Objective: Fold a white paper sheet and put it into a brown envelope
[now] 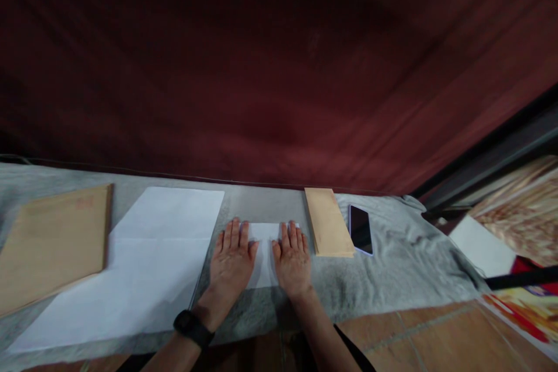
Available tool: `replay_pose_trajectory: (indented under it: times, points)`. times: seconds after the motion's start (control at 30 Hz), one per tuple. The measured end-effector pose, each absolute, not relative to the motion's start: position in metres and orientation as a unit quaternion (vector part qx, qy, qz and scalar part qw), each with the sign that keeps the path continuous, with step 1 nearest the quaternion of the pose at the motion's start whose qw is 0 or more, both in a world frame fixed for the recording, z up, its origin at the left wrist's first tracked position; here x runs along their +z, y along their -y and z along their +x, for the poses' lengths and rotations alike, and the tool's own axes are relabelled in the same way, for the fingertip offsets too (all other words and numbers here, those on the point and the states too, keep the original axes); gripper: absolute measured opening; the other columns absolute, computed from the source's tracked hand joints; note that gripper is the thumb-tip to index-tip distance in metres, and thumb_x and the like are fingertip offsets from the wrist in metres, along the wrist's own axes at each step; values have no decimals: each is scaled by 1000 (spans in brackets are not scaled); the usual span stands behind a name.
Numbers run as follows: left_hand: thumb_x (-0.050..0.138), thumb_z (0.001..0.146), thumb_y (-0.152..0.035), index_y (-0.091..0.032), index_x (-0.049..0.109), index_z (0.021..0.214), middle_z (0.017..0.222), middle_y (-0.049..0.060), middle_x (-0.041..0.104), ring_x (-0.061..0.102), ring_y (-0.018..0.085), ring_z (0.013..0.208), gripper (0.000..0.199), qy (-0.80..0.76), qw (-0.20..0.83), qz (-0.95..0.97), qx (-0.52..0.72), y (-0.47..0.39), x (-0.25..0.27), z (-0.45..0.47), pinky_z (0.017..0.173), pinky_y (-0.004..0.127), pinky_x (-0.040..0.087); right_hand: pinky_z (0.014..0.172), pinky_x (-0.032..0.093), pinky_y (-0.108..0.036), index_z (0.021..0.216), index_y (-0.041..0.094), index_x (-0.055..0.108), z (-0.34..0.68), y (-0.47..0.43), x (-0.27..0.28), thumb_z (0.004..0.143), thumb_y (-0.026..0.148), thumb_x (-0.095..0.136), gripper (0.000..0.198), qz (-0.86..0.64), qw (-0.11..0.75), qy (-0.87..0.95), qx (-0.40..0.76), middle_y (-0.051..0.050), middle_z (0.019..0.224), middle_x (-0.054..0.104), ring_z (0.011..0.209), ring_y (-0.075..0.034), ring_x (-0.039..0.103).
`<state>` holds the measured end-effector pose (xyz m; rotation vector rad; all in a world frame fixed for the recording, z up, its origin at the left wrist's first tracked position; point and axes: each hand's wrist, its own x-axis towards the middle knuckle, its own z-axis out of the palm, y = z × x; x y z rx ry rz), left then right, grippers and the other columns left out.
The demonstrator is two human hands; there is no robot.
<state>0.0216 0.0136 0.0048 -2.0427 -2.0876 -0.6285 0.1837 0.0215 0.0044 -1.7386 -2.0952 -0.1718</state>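
Note:
A small white sheet of paper [263,264] lies on the grey cloth in the middle. Flat on its left part rests my left hand [232,258], fingers stretched away from me, with a black watch on the wrist. My right hand [293,260] lies flat on the right part, its thumb apart from the fingers. Both palms face down, and neither hand grips anything. Part of the paper is hidden under the hands. Left of my left hand is a large white paper [152,267] with a crease across it. Right of my right hand lies a tan envelope stack [329,224].
Large brown envelopes [56,238] overlap the white paper at the far left. A phone [360,229] lies beside the tan stack. The grey cloth [405,261] covers the surface. A dark red curtain [279,81] hangs behind it, and tiled floor [418,337] shows in front.

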Motion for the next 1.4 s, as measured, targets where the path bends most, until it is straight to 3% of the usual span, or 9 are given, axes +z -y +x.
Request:
replay_pose_trajectory:
  times: [0.2, 0.43, 0.63, 0.8, 1.07, 1.4]
  points:
    - [32, 98, -35, 3, 47, 142, 150, 26, 45, 38, 35, 144, 60, 686, 84, -693, -205, -10, 6, 19, 117, 53, 33, 115, 35, -46, 151, 10, 41, 188, -20, 2, 103, 35, 42, 53, -630, 207, 746, -65, -19, 154, 42, 143, -29, 40]
    - [34, 98, -33, -8, 46, 146, 155, 15, 44, 34, 28, 147, 56, 585, 96, -782, -192, 13, -4, 39, 120, 49, 30, 114, 36, -47, 150, 11, 42, 190, -19, 1, 103, 34, 43, 53, -625, 226, 745, -56, -18, 154, 43, 142, -29, 41]
    - [34, 98, -35, -7, 45, 146, 155, 18, 42, 35, 30, 147, 57, 599, 96, -775, -179, 18, -4, 34, 119, 50, 31, 114, 36, -47, 148, 11, 45, 193, -18, 0, 103, 34, 45, 51, -630, 228, 741, -53, -18, 152, 45, 142, -29, 42]
    - [34, 98, -35, -6, 47, 145, 154, 20, 43, 35, 31, 146, 56, 610, 104, -763, -186, 18, -6, 33, 117, 51, 34, 116, 33, -48, 148, 4, 43, 195, -10, 10, 104, 31, 40, 52, -622, 222, 749, -40, -20, 153, 43, 144, -29, 39]
    - [36, 96, -27, -13, 48, 145, 156, 14, 43, 34, 31, 147, 53, 568, 111, -796, -179, 22, -6, 26, 119, 52, 30, 119, 31, -42, 149, 22, 45, 190, 17, 19, 106, 39, 38, 47, -544, 213, 811, 23, -5, 157, 40, 145, -24, 37]
    - [37, 98, -38, -12, 49, 145, 156, 17, 42, 37, 31, 145, 55, 592, 103, -782, -166, 23, 1, 29, 117, 53, 32, 117, 33, -42, 150, 22, 44, 212, 18, 9, 103, 42, 45, 52, -573, 212, 791, -28, -9, 157, 39, 143, -26, 40]
